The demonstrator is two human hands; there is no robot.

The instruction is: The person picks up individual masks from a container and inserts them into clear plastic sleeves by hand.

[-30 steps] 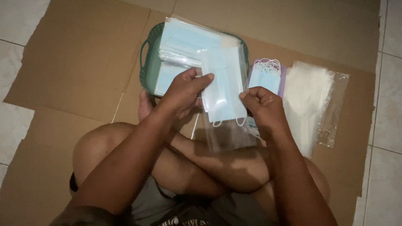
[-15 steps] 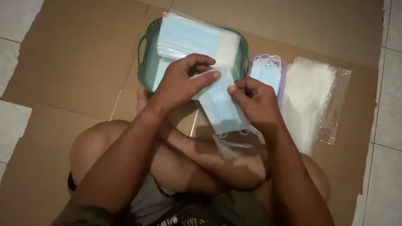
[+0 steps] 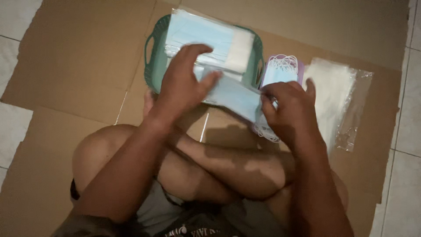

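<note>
over crossed legs, a mask held between two hands

above your folded legs, on the flattened cardboard (image 3: 79, 57) that covers the tiled floor (image 3: 13, 17), you hold one pale blue face mask (image 3: 234, 97) stretched sideways between both hands. your left hand (image 3: 184, 85) rests on the mask's left end, thumb underneath and fingers arched over the top, so its grip is a loose pinch rather than a fist. your right hand (image 3: 289, 109) pinches the other end, fingers pressed together on the folded edge, with the white ear loops (image 3: 265, 131) hanging below; taking it by both ends seems to keep the pleats flat.

just behind the mask sits a green basket (image 3: 151, 66) with handles, filled with a stack of blue masks in clear wrap (image 3: 206, 37), within easy reach of your left hand. beside it, to the right, a small lilac tray (image 3: 300, 66) carries more masks with their loops coiled on top. further right lie clear plastic sleeves (image 3: 337, 92) in a flat pile, near your right hand.
</note>
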